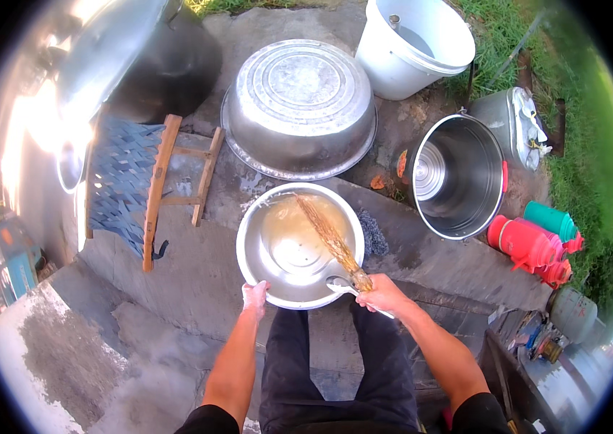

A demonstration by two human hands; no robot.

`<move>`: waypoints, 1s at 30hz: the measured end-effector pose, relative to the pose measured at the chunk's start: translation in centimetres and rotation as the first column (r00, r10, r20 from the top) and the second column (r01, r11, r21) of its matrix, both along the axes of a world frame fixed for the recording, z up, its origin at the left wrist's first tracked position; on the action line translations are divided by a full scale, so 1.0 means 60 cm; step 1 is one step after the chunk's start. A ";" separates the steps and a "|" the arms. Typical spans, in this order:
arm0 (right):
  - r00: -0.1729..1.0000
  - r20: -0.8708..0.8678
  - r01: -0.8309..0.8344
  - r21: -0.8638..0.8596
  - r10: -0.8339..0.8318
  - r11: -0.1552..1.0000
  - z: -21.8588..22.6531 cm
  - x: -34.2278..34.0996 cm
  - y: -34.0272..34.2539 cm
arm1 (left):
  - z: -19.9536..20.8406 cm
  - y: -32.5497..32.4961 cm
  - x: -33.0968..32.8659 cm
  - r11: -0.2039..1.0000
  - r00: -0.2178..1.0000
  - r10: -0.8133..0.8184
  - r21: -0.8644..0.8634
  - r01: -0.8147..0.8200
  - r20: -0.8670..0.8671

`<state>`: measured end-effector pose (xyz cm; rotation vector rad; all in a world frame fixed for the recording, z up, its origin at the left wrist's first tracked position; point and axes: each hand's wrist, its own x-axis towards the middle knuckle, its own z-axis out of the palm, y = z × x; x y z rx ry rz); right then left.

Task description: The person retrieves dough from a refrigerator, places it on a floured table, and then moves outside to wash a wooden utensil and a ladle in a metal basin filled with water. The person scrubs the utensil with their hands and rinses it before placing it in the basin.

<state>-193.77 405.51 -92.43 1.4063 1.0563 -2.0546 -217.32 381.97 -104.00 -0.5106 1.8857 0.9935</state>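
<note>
A round silver metal basin [250,249] with cloudy, yellowish liquid in its bottom is in front of my legs. My left hand [254,296] grips its near left rim. In my right hand [384,295], at the near right rim, are a brown bundled-straw whisk [328,235] and a metal spoon [340,285]. The whisk slants over the basin, its far end at the liquid near the far rim. The spoon's bowl lies over the near rim; its pale handle sticks out below my hand. My right fingers partly hide both handles.
Beyond the basin, a large metal tub [299,87] sits upside down. A woven low stool [126,184] lies to the left, near a big dark pot [176,76]. To the right are a white bucket [393,61], a steel bucket [458,177] on its side, and red and green flasks [530,242].
</note>
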 end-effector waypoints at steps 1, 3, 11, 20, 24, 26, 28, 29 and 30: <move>0.999 -0.006 0.032 0.007 -0.032 0.999 0.019 0.012 -0.001 | 0.018 -0.003 0.008 0.999 1.000 0.020 -0.038 -0.020 0.007; 0.998 -0.026 0.059 0.003 -0.059 0.998 0.060 0.029 0.003 | 0.054 -0.023 0.019 0.993 0.997 0.075 -0.097 -0.073 0.016; 0.992 -0.022 0.128 0.035 -0.127 0.991 0.208 0.201 -0.015 | 0.235 -0.070 0.089 0.932 0.941 0.336 -0.126 -0.340 -0.049; 0.957 0.207 0.146 0.270 -0.205 0.952 0.296 0.361 -0.048 | 0.266 0.180 0.025 0.919 0.919 0.374 -0.183 -0.350 0.122; 0.860 0.187 0.393 0.348 -0.474 0.851 0.358 0.336 -0.059 | 0.250 0.452 -0.174 0.989 0.976 0.143 -0.060 -0.135 0.165; 0.822 0.154 0.455 0.402 -0.548 0.795 0.373 0.319 -0.063 | 0.307 0.624 -0.251 0.998 0.991 0.029 -0.051 -0.022 0.131; 0.768 0.159 0.510 0.434 -0.620 0.743 0.405 0.293 -0.063 | 0.382 0.742 -0.291 0.990 0.979 0.059 0.114 -0.082 0.194; 0.737 0.137 0.551 0.446 -0.662 0.705 0.417 0.285 -0.074 | 0.385 0.757 -0.316 0.997 0.983 0.013 0.069 -0.026 0.183; 0.706 0.113 0.588 0.455 -0.699 0.668 0.426 0.277 -0.083 | 0.387 0.766 -0.338 0.999 0.985 -0.029 0.022 0.026 0.171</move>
